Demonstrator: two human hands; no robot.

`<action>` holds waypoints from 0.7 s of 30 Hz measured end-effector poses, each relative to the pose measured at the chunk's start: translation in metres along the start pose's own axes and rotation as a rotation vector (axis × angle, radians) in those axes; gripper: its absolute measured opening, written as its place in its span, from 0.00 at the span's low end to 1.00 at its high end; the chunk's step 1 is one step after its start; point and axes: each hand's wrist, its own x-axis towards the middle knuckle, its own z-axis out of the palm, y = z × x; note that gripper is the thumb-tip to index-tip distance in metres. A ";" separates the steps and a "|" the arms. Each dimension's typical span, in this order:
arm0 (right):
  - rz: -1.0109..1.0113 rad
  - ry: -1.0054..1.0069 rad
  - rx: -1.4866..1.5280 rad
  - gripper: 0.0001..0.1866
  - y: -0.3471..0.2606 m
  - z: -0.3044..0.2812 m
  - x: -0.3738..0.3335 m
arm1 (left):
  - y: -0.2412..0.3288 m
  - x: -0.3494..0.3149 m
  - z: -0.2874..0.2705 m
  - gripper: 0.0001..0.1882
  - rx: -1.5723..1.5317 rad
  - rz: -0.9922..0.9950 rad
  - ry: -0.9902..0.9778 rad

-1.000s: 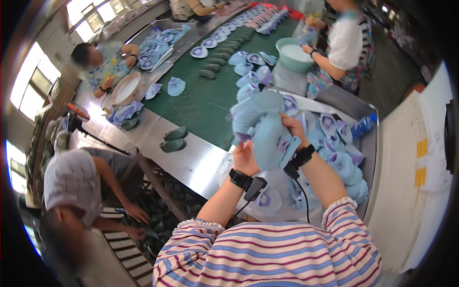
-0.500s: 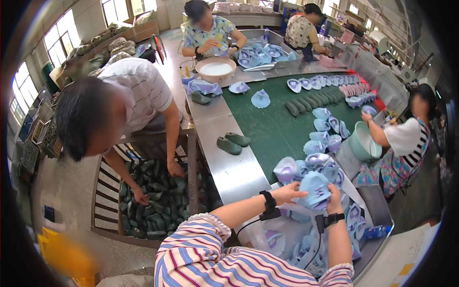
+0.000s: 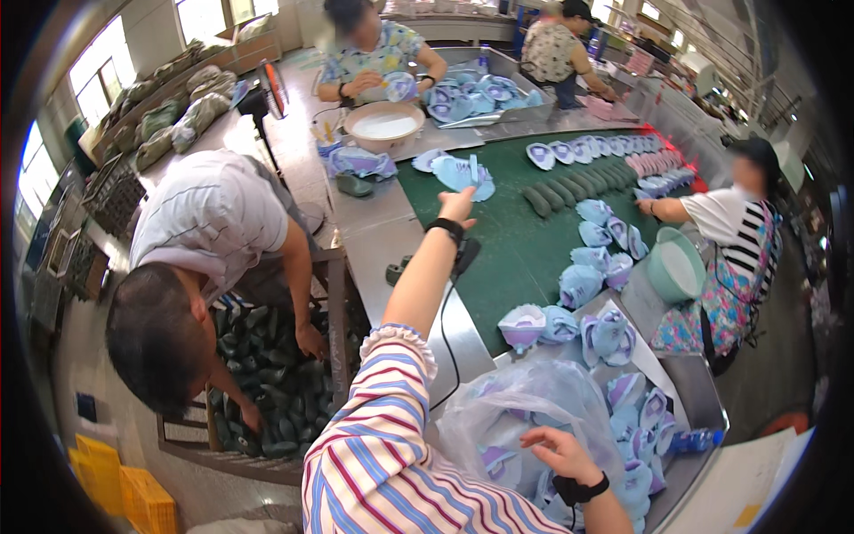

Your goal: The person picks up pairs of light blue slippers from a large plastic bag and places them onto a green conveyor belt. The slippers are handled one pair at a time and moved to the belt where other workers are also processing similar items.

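Note:
My left hand point(image 3: 457, 208) is stretched far out over the green belt point(image 3: 463, 267), its fingers closed at the near edge of a light blue shoe upper point(image 3: 460, 173). Just left of that upper lies another blue and lilac upper point(image 3: 428, 160). My right hand point(image 3: 562, 456) hovers, fingers apart and holding nothing, by a clear plastic bag point(image 3: 543, 392) with shoe uppers inside. More loose blue uppers point(image 3: 636, 427) are heaped on the right side of the bag. Each wrist wears a black band.
At left a person bends over a crate point(image 3: 336, 356) of dark green shoe lasts point(image 3: 267, 374). Rows of lasts point(image 3: 569, 190) and uppers point(image 3: 592, 147) line the belt. Co-workers sit at the far end and right, near a white basin point(image 3: 384, 125) and green bucket point(image 3: 673, 267). A blue bottle point(image 3: 696, 440) lies right.
My left hand has swung forward and left with the blue upper, away from the pile. My right hand has let go of it and drawn back toward the bag.

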 end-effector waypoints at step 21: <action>0.244 0.112 -0.999 0.28 0.136 -0.112 0.000 | -0.212 -0.216 -0.052 0.18 1.593 0.601 -0.965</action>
